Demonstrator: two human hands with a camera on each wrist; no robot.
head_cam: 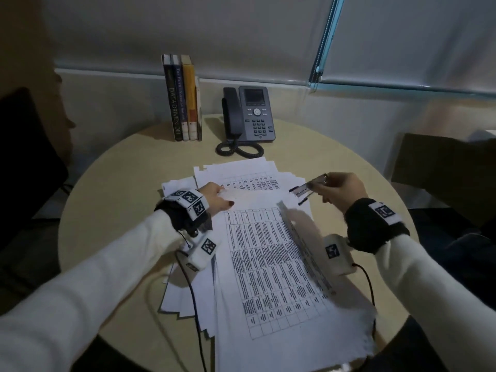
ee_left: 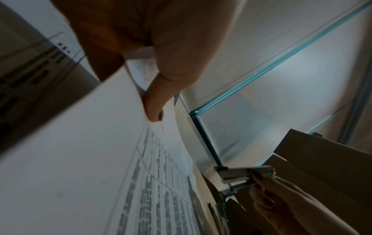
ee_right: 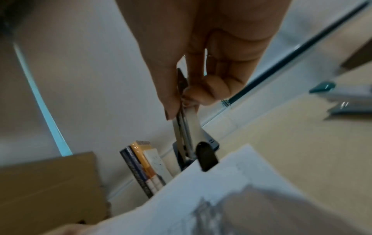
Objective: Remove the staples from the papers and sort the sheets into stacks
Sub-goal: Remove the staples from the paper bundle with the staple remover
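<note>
A round desk carries a loose spread of printed papers across its middle. At about nine o'clock of that spread, the left hand pinches the far left corner of the top sheet, thumb on top and fingers under it; the left wrist view shows the thumb pressed on the paper's corner, with a thin staple just beside the thumb tip. Near that hand more sheets fan out toward seven o'clock, overlapping and askew. Beyond the papers, at eleven o'clock on the desk, four books stand upright, and at twelve o'clock a desk phone sits with its coiled cord lying in front. A printed sheet with a table on it is lifted at its right edge and curls above the pile at the centre. At two o'clock the right hand is held above the papers, its fingers and thumb curled round a metal stapler, whose black-tipped front end points left toward the pinched corner and is apart from it. In the right wrist view the stapler hangs between thumb and fingers over a paper edge.
</note>
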